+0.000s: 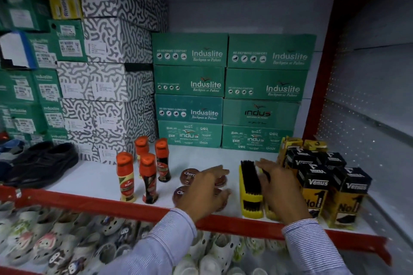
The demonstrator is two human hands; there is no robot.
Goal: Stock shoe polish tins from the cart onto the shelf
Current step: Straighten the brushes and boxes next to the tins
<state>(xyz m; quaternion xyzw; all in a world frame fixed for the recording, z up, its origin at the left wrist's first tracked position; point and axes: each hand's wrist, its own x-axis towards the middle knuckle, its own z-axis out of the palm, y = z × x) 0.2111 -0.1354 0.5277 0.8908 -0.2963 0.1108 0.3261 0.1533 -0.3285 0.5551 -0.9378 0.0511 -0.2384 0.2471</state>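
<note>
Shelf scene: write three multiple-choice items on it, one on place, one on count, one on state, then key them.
1. Where do the polish tins lie?
A. between the bottles and the brushes
B. on the green boxes
C. beside the black shoes

2. How many orange-capped bottles stand on the shelf?
A. two
B. four
C. six

3. What is the left hand doing?
A. lifting a bottle
B. resting spread over the tins
C. gripping the red rail

Key: 1 A, the bottles are left of the tins and the yellow brushes right; 2 B, four caps show; 3 B, its fingers are spread over the tins.
</note>
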